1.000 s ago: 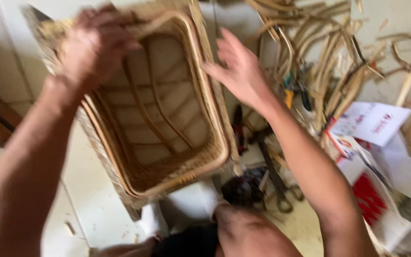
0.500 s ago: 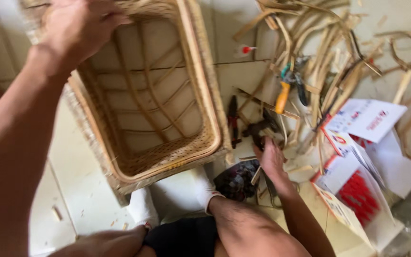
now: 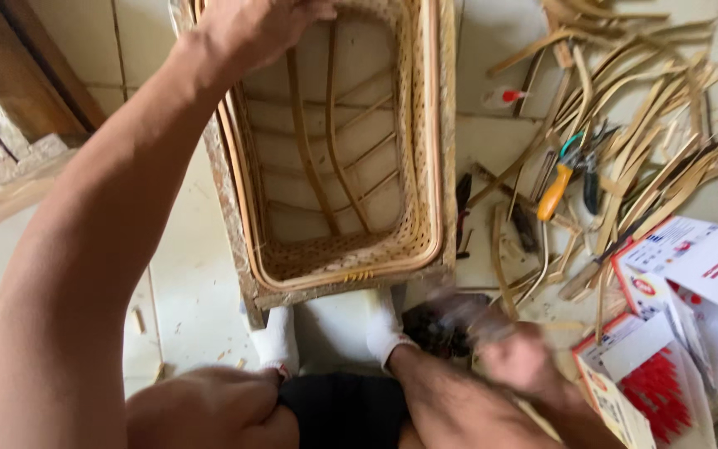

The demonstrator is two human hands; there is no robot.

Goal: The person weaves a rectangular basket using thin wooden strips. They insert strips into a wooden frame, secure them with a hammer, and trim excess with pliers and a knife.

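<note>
A rectangular woven rattan basket (image 3: 435,166) stands on the tiled floor, its open side facing me and bent cane ribs showing inside. My left hand (image 3: 255,25) grips its far rim at the top of the view. My right hand (image 3: 517,359) is low at the right, blurred by motion, just beside a small dark object (image 3: 435,331) on the floor by my knee. Whether it holds anything I cannot tell. My feet in white socks (image 3: 280,342) rest against the basket's near edge.
Several loose rattan strips (image 3: 633,108) lie scattered at the right with orange-handled pliers (image 3: 555,193) and other hand tools. Red-and-white cardboard boxes (image 3: 654,378) and a paper sheet (image 3: 700,259) sit at the lower right. A wooden frame (image 3: 10,116) lies at the left.
My right hand left the basket's right rim and dropped to the floor beside my knee. My left hand kept its hold, and the basket turned to sit squarer in view.
</note>
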